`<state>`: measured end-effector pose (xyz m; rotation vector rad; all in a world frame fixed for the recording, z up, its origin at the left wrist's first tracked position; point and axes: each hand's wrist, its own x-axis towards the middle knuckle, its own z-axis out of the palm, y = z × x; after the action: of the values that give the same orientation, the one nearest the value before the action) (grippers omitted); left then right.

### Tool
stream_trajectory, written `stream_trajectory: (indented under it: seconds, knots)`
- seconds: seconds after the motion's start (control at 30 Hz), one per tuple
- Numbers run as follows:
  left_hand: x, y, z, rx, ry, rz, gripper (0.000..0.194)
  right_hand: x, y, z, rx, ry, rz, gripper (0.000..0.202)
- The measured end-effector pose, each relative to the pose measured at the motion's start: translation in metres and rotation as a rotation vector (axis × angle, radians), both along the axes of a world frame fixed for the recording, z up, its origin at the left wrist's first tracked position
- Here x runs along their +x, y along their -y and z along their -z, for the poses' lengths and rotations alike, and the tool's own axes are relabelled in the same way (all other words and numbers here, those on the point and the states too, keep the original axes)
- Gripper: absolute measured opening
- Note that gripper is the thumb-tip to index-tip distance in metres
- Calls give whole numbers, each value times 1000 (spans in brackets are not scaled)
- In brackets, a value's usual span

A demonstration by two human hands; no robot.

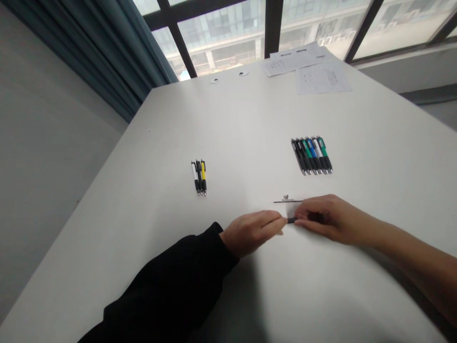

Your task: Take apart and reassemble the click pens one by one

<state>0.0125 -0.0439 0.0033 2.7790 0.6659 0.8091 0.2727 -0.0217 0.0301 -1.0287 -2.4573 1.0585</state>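
Observation:
My left hand [255,231] and my right hand [323,216] meet low over the white table. Between their fingertips shows a short dark piece that looks like a pen barrel [291,220]; both hands pinch it, and its ends are hidden by the fingers. Just beyond it lies a thin dark pen refill [282,202], its right end running behind my right hand. Beside the refill is a small silvery part [285,196], too small to make out fully.
Three pens [199,177], white, black and yellow, lie side by side to the left. Several pens [312,156] in black, green, blue and white form a row at the right. Printed papers [323,78] lie at the table's far edge by the window. A blue curtain [107,52] hangs at the left.

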Motion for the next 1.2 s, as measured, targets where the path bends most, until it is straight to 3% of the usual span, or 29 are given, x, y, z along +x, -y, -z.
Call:
stream_trajectory:
  seconds: [0.1, 0.23, 0.33, 0.63, 1.2]
  knots:
    - [-3, -3, -1, -41, 90, -119, 30, 12, -7, -1, -22, 44, 25, 24]
    - [-11, -11, -2, -143, 187, -376, 20, 28, -16, 0, -24, 106, 68, 27]
    - [-15, -16, -1, -242, 215, -451, 17, 35, -19, 1, -21, 126, 75, 28]
    - [-17, -17, 3, -348, 154, -437, 17, 44, -24, 3, -81, 178, 190, 39]
    - [-20, -20, 9, -431, 121, -485, 15, 41, -26, 4, -64, 208, 174, 37]
